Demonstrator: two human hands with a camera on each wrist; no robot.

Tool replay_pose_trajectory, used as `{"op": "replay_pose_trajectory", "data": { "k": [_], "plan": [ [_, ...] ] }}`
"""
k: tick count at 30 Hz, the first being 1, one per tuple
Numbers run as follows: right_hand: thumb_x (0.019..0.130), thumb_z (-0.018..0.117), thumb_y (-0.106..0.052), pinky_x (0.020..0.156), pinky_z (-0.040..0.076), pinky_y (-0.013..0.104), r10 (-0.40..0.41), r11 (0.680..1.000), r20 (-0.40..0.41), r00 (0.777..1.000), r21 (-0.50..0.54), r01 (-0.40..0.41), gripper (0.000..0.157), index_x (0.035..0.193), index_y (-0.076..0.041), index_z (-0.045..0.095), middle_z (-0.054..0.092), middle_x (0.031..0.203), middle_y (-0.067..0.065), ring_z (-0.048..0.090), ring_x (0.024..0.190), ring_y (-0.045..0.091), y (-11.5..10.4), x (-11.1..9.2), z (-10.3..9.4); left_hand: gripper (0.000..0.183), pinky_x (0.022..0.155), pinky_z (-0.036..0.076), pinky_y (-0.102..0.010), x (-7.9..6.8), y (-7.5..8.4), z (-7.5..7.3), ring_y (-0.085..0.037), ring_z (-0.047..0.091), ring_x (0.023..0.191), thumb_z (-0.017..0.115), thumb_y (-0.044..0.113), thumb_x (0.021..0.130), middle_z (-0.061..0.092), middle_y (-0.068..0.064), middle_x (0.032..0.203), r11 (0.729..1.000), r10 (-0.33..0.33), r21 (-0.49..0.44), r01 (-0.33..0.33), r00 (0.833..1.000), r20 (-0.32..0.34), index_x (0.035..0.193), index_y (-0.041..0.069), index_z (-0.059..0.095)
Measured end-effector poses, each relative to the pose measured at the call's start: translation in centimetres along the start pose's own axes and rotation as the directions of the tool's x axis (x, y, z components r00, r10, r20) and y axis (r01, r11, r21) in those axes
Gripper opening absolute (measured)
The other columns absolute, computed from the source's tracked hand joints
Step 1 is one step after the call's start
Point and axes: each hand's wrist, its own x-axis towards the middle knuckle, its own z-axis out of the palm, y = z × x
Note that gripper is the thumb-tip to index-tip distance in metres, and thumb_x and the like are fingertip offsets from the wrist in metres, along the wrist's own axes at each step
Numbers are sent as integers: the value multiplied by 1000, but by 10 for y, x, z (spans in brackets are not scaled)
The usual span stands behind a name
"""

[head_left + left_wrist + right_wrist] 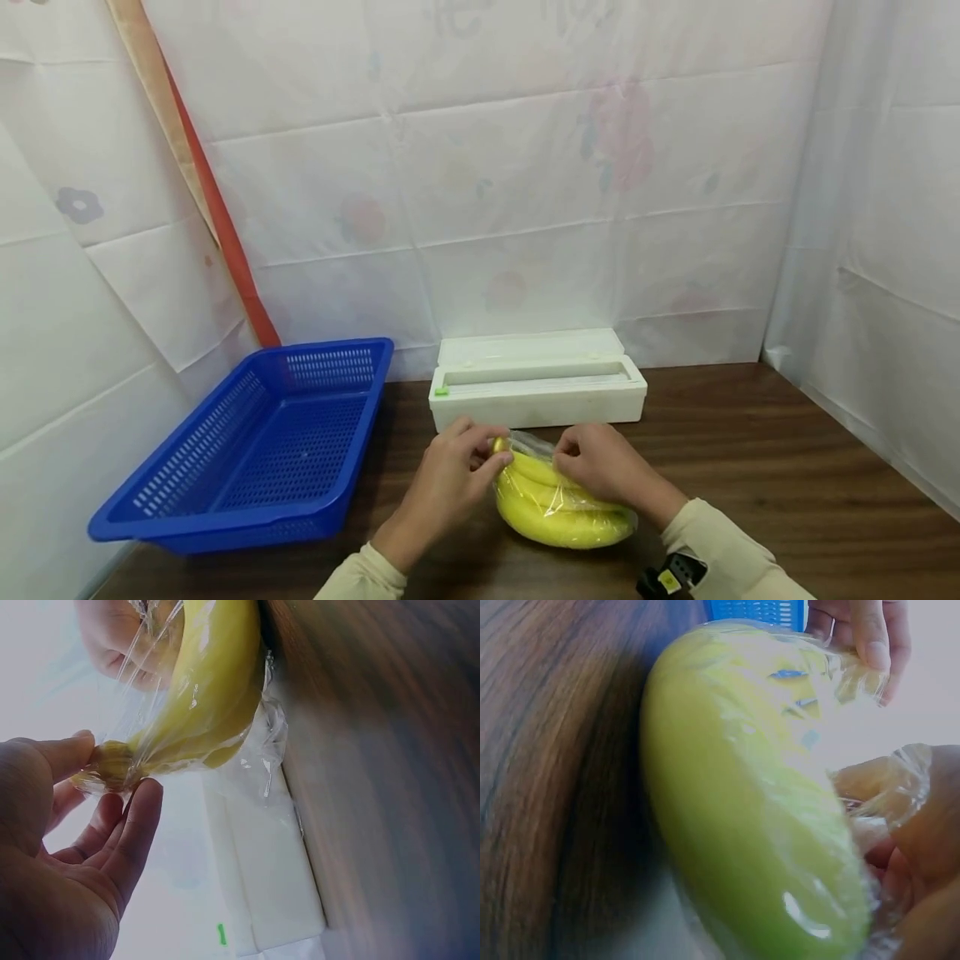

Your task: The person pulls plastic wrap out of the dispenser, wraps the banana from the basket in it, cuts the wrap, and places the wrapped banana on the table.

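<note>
A bunch of yellow bananas (562,525), covered in clear plastic wrap (274,727), sits on the wooden table. At its stem end, my left hand (453,467) pinches the wrapped stem (112,761) between thumb and fingers. My right hand (603,462) is at the bananas' upper right side, its fingers curled on a gathered part of the wrap (911,784). In the right wrist view the film looks creased and shiny over the fruit, and the right fingertips are partly hidden behind it.
Behind the bananas stands a long white wrap dispenser box (536,408), its lid (532,346) raised and a green tab (442,391) at its left. A blue plastic basket (352,462) is at the left. White printed sheets (510,183) enclose the dark wooden table (735,450).
</note>
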Motion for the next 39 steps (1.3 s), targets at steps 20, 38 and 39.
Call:
{"op": "replay_pose_trajectory", "data": {
  "k": [20,38,39],
  "plan": [
    [97,47,-19,54,43,32,63,905,-1,998,421,-57,19,92,-4,57,53,65,9,46,54,18,-1,-2,-12,21,58,48,-18,0,-8,-1,-4,53,67,74,19,80,52,3,77,998,-56,26,57,998,-29,100,11,69],
    [87,65,-34,56,44,31,72,934,-20,997,352,-60,21,88,-13,70,59,72,2,50,62,15,-2,1,-10,23,60,49,-18,0,-10,0,-5,55,69,73,20,81,53,1,79,998,-67,9,67,998,-5,102,11,68],
    [87,64,-32,56,43,30,63,942,-33,997,333,-48,18,87,-14,71,60,72,0,49,61,14,-2,1,-9,23,60,49,-18,0,-10,0,-5,56,69,73,20,81,53,1,80,998,-67,8,67,998,-5,102,11,68]
  ]
}}
